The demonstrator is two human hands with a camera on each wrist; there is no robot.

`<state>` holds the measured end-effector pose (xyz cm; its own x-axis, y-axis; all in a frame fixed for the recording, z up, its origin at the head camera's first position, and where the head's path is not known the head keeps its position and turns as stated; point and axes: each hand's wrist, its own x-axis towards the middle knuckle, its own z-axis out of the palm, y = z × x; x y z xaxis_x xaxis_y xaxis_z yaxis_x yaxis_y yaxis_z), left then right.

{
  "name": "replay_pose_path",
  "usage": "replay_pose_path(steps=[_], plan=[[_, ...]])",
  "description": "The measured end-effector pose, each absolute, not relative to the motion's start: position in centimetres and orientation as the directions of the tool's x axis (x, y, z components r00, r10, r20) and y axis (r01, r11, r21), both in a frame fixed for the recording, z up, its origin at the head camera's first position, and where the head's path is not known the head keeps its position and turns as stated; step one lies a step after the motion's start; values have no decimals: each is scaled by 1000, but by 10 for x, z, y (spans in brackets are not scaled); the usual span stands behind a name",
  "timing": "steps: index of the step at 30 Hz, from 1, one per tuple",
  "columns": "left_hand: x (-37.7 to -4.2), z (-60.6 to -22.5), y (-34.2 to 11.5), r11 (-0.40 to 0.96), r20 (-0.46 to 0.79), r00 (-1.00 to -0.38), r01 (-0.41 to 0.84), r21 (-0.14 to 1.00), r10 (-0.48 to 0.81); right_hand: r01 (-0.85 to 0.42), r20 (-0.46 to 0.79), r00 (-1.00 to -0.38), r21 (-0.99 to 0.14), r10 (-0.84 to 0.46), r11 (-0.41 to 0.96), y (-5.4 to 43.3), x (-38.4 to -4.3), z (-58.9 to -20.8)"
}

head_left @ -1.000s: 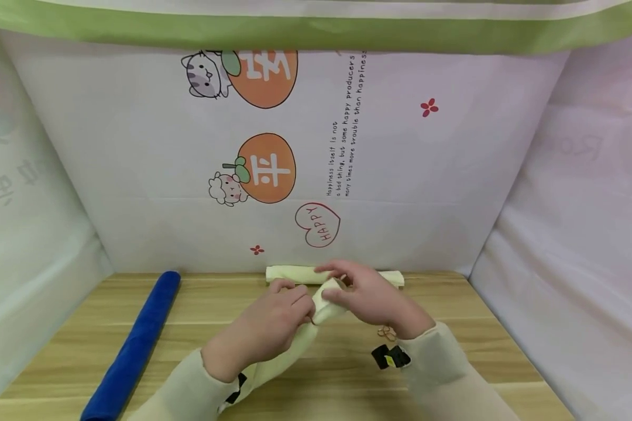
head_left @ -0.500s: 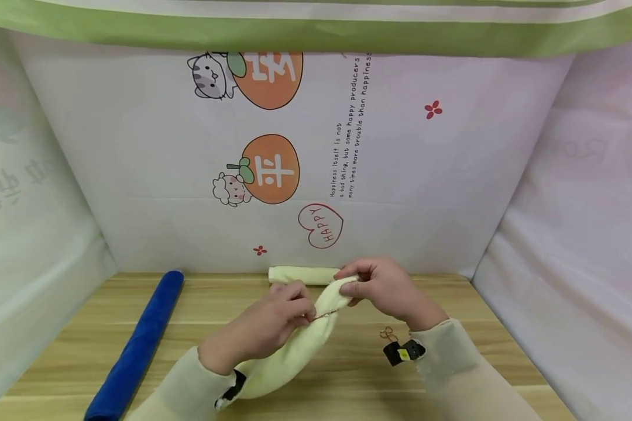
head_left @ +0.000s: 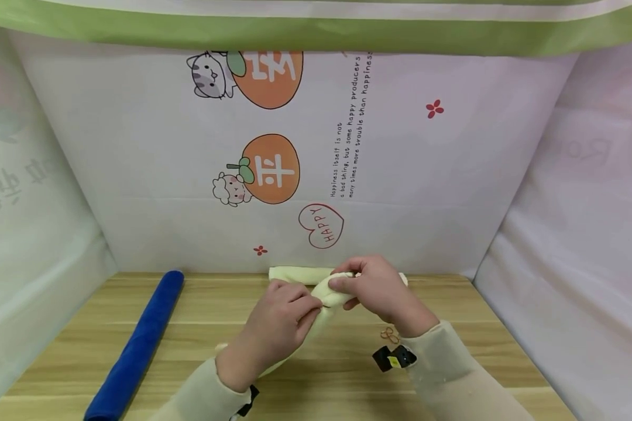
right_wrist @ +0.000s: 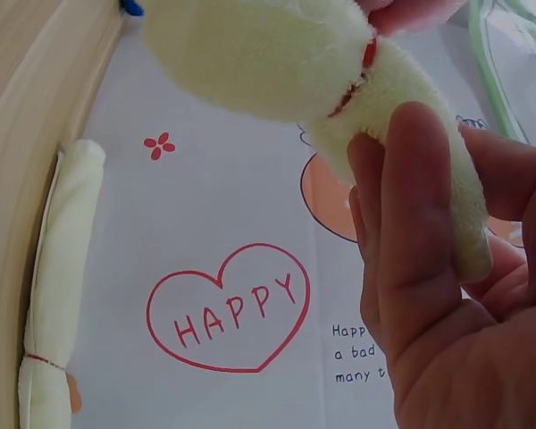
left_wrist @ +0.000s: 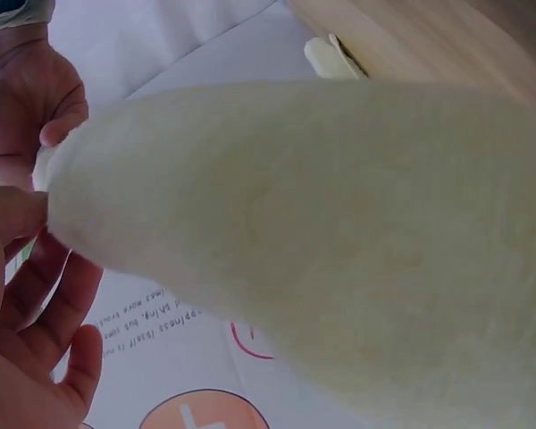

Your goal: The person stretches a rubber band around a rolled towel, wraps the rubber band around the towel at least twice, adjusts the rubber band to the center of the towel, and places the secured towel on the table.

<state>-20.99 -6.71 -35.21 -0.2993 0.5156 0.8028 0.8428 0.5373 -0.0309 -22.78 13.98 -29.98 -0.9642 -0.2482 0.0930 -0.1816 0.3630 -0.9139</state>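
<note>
A pale yellow rolled towel (head_left: 322, 327) is held off the table in both hands. Around it, close to one end, runs a thin reddish band (right_wrist: 346, 98), most plainly seen in the right wrist view. My left hand (head_left: 279, 316) pinches at that band with thumb and fingertips. My right hand (head_left: 376, 292) grips the short end of the towel beyond the band, thumb on one side and fingers on the other. The towel's long part hangs down behind my left hand, partly hidden, and fills much of the left wrist view.
A second pale yellow roll (head_left: 297, 275), with its own reddish band (right_wrist: 45, 361), lies along the table's back edge. At the left a blue roll (head_left: 137, 342) lies lengthwise. Several brownish rubber bands (head_left: 390, 335) sit beside my right wrist. Printed white sheets (head_left: 400, 164) wall the wooden table.
The towel has turned in my hands, and its long part now hangs more behind my left hand. The band was stretched across it half a second ago. My right hand has shifted slightly left.
</note>
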Motion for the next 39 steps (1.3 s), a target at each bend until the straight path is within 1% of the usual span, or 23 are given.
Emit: replay_pose_path(steps=[3, 6, 9, 14, 20, 28, 30, 32, 35, 37, 39], plan=[[-210, -353, -65, 574, 818, -292, 817, -57, 496, -171, 88, -967, -922, -241, 348, 138, -227, -299], [-210, -356, -64, 587, 812, -305, 808, -56, 497, -171, 90, -967, -924, -239, 342, 138, -227, -299], [-210, -358, -63, 590, 813, -307, 806, -55, 495, -175, 93, -966, -924, -243, 341, 138, -227, -298], [-208, -360, -60, 613, 836, -307, 789, -44, 455, -166, 89, -966, -933, -244, 319, 138, -226, -298], [-205, -360, -58, 644, 827, -352, 765, -16, 439, -150, 79, -967, -944, -240, 294, 135, -224, -297], [-207, -361, -55, 637, 757, -422, 771, 10, 499, -137, 70, -968, -951, -239, 276, 134, -223, -295], [-207, -361, -56, 614, 728, -415, 790, -10, 546, -127, 64, -974, -949, -218, 289, 134, -224, -294], [-206, -360, -58, 573, 672, -406, 819, -34, 620, -114, 58, -981, -944, -183, 311, 135, -225, -293], [-206, -358, -66, 464, 577, -345, 883, -67, 740, -95, 53, -990, -934, -131, 344, 140, -231, -294], [-207, -356, -72, 415, 543, -326, 908, -47, 774, -89, 47, -992, -920, -117, 381, 144, -235, -297], [-209, -355, -78, 400, 558, -319, 916, -24, 766, -98, 40, -989, -897, -141, 432, 147, -238, -301]])
